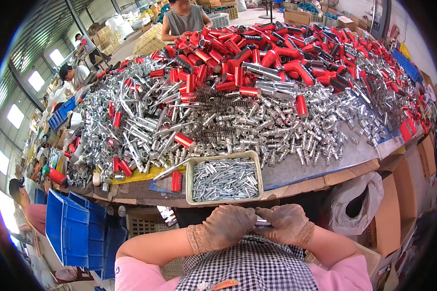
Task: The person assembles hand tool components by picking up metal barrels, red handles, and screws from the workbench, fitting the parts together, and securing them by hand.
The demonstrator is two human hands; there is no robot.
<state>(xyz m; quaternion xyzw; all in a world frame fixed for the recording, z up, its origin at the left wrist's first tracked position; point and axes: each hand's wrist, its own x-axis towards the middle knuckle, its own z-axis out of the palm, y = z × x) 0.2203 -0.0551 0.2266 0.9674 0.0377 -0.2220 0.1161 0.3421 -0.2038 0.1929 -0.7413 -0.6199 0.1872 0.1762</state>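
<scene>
My left hand [226,224] and my right hand [287,225] meet close in front of my checkered apron, both in dirty work gloves with curled fingers. Between them shows a small shiny metal part [262,221]; the gloves cover most of it, so its kind is unclear. Just beyond the hands, at the table's near edge, stands a pale plastic tray [189,186] filled with short silvery metal pins [224,179]. A red cylinder [176,181] lies left of the tray. Behind it spreads a heap of silvery metal fittings [267,138] with dark coil springs [213,102] among them.
Red pistol-grip handles [298,70] are piled at the far side of the table. Blue plastic bins [75,228] stand at lower left. A white plastic bag [357,201] and cardboard boxes [398,208] are at right. Across the table is a person [184,22]; others are at left.
</scene>
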